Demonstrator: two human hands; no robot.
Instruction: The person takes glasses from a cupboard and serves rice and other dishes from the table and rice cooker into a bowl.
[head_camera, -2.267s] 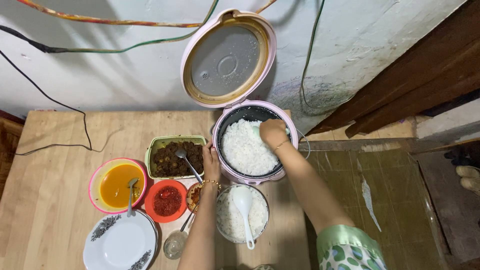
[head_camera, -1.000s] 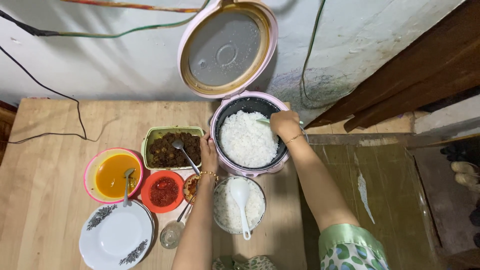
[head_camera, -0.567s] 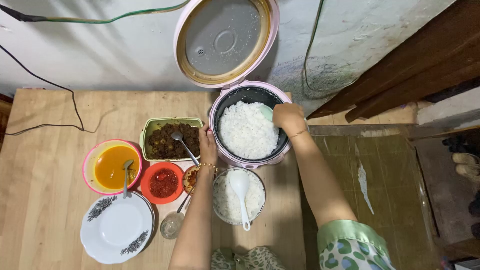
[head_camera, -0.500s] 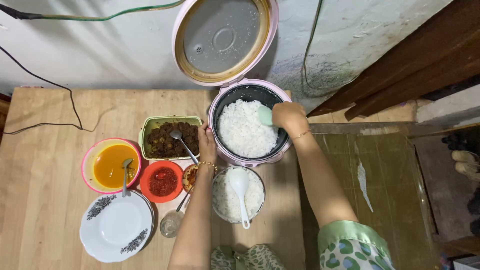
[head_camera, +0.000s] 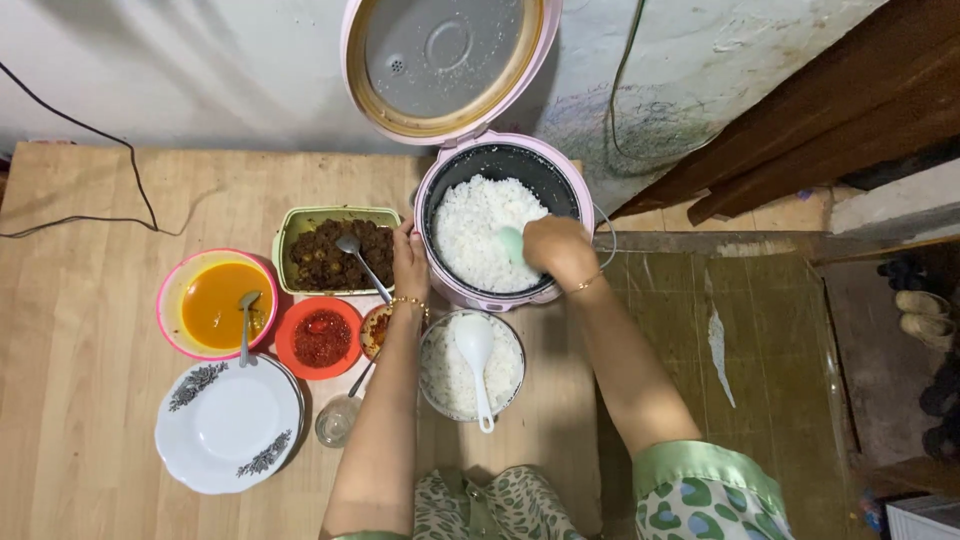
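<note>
Scooping rice is the step in hand, as I read it: my right hand (head_camera: 556, 252) is closed on a pale green rice paddle (head_camera: 512, 243), its blade down on the white rice (head_camera: 480, 228) inside the pink rice cooker (head_camera: 497, 222), lid (head_camera: 447, 62) tipped up against the wall. My left hand (head_camera: 410, 267) rests flat against the cooker's outer wall, fingers together, steadying it, nothing gripped. The cooker sits at the far edge of the wooden table (head_camera: 100, 400). Just in front of it is a bowl of rice (head_camera: 470, 365) with a white spoon (head_camera: 474, 358) lying in it. To the left: a green tray of dark meat (head_camera: 335, 252), an orange curry bowl (head_camera: 216, 303), a red sambal bowl (head_camera: 322, 337), a floral white plate (head_camera: 228, 424). My guess for the next move: dig the blade under a portion, lift it level, keep the cooker braced so it doesn't slide.
</note>
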